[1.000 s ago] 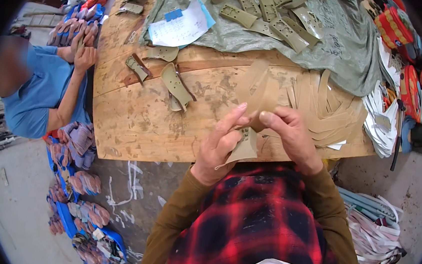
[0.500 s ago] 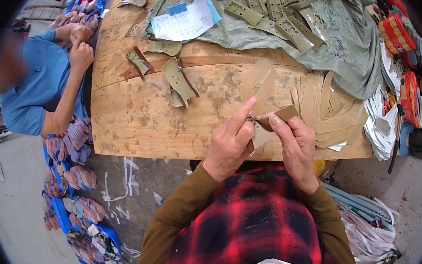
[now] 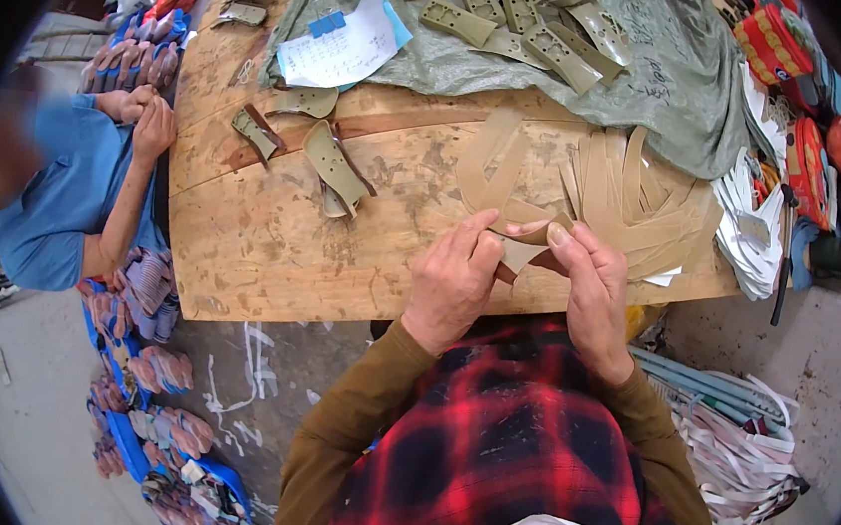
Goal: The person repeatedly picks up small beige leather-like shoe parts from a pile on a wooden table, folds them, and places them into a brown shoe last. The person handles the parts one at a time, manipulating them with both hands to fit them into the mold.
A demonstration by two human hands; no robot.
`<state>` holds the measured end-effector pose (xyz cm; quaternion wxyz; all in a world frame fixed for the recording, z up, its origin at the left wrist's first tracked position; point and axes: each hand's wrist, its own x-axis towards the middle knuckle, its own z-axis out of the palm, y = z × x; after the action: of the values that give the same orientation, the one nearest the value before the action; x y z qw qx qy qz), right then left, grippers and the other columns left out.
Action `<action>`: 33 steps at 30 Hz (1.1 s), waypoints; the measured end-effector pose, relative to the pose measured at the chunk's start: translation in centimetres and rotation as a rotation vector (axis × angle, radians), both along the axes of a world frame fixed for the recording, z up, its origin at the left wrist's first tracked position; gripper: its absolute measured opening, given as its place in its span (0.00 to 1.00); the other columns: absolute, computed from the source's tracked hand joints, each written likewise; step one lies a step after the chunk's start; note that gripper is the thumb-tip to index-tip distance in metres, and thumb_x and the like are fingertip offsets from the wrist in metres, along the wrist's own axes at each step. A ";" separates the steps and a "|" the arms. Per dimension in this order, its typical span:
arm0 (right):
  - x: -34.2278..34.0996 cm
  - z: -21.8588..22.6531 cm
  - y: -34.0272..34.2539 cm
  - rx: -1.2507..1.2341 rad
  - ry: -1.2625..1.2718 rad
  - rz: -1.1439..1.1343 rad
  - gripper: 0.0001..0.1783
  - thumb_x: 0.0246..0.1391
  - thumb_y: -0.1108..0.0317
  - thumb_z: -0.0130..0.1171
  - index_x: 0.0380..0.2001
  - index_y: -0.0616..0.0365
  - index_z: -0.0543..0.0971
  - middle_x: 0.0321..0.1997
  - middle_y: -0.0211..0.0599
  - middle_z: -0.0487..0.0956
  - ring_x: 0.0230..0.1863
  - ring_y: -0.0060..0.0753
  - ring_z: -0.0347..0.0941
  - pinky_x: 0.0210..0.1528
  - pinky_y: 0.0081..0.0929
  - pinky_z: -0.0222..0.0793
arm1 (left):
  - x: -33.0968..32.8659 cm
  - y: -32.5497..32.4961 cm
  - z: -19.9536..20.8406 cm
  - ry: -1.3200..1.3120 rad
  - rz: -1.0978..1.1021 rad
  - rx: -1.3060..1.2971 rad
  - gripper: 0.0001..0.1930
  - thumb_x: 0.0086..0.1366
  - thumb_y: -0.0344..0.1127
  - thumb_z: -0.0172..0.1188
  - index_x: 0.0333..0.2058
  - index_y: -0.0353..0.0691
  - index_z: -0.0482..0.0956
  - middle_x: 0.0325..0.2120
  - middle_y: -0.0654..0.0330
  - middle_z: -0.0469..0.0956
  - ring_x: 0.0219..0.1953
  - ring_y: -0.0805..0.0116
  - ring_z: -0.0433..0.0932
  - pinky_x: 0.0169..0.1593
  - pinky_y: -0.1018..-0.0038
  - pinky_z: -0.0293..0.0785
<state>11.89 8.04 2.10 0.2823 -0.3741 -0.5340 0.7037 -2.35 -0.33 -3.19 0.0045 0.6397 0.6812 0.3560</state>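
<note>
My left hand (image 3: 452,280) and my right hand (image 3: 593,290) are close together above the table's near edge. Between them they pinch a curved olive-brown shoe upper piece (image 3: 519,255), thumbs and fingertips on its two ends. It bows, with a paler face toward me; the fingers cover parts of it. Just beyond my hands lies a loop of tan strip (image 3: 489,169) on the wood. To the right is a fanned pile of similar tan strips (image 3: 635,216). Left of my hands rest a few loose olive upper pieces (image 3: 334,167) with cut-outs.
The wooden table (image 3: 270,269) carries a grey-green woven sheet (image 3: 654,103) with more olive pieces (image 3: 559,55) heaped on it, beside a written paper (image 3: 344,54). A co-worker in a blue shirt (image 3: 72,182) sits at the left. White strips (image 3: 749,226) hang at the right edge.
My left forefinger has drawn back from its raised point and now grips the piece with the thumb. The piece is bent differently between my hands. The view has shifted slightly.
</note>
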 end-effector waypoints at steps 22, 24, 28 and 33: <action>-0.9 -2.9 2.7 -0.276 0.203 0.086 0.11 0.61 0.67 0.57 0.26 0.60 0.78 0.22 0.25 0.74 0.20 0.12 0.66 0.24 0.12 0.60 | -0.9 -2.3 3.9 -0.971 -0.274 -0.616 0.14 0.67 0.37 0.55 0.47 0.34 0.74 0.36 0.51 0.79 0.37 0.61 0.79 0.43 0.67 0.74; -1.1 -3.2 3.9 -0.203 0.254 -0.041 0.11 0.62 0.67 0.56 0.27 0.60 0.78 0.24 0.27 0.75 0.22 0.14 0.68 0.26 0.14 0.62 | -2.4 -3.1 5.0 -0.900 -0.132 -0.643 0.15 0.67 0.38 0.56 0.47 0.34 0.74 0.36 0.51 0.79 0.37 0.61 0.79 0.43 0.67 0.74; -0.3 -4.1 5.7 0.466 -0.092 0.041 0.08 0.60 0.67 0.56 0.31 0.60 0.78 0.26 0.34 0.75 0.26 0.26 0.73 0.30 0.24 0.66 | -9.8 -5.6 3.3 -0.447 0.441 -0.329 0.20 0.70 0.44 0.52 0.50 0.33 0.73 0.32 0.56 0.79 0.31 0.66 0.77 0.36 0.69 0.73; -1.1 -6.6 4.2 1.172 -0.507 0.139 0.11 0.52 0.65 0.62 0.36 0.59 0.76 0.34 0.39 0.72 0.37 0.46 0.70 0.39 0.36 0.67 | -14.0 -6.7 3.7 0.113 0.843 -0.444 0.21 0.69 0.43 0.56 0.55 0.37 0.72 0.38 0.54 0.78 0.36 0.64 0.77 0.41 0.69 0.73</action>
<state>10.74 12.20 -4.51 0.2586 -0.2770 -0.9032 0.2017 -16.39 -7.02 0.56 -0.0407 0.3098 0.9399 0.1377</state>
